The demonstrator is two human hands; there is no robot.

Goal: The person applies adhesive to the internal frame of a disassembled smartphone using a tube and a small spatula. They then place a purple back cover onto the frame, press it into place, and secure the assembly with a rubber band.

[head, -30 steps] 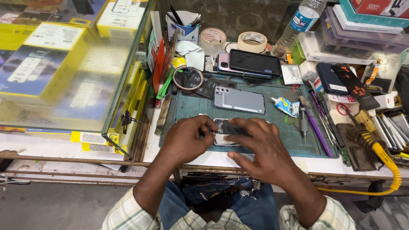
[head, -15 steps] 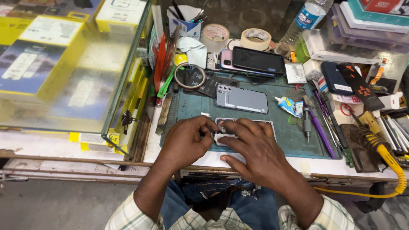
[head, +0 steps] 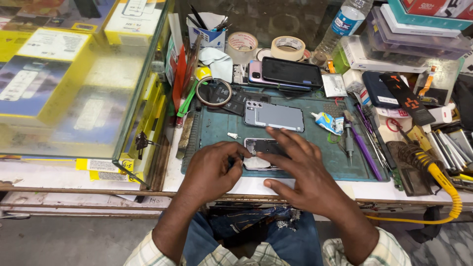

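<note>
Left hand: curled, fingers bunched toward the left edge of the opened phone; thumb and fingertips pinched close together at that edge. Whether a small tool sits in the pinch, cannot tell.
Right hand: flat and spread wide, fingers lying across the opened phone, pressing it down; grips nothing.
Opened phone: face down, back removed, dark insides showing; lies on the near part of the green mat, between the two hands, mostly covered by the right hand.
Green mat: work mat on the white surface, directly in front of the person.
Grey back cover: on the mat just beyond the opened phone, apart from it, camera holes at its left end.
Small tube: on the mat, right of the grey back cover.
Purple tool: lies lengthwise along the mat's right side.
Stacked phones: beyond the mat, dark one on top of a pink one.
Tape rolls: two, at the back of the surface.
Yellow coiled cable: far right, near edge.
Glass case: left of the mat, yellow boxes inside.
</note>
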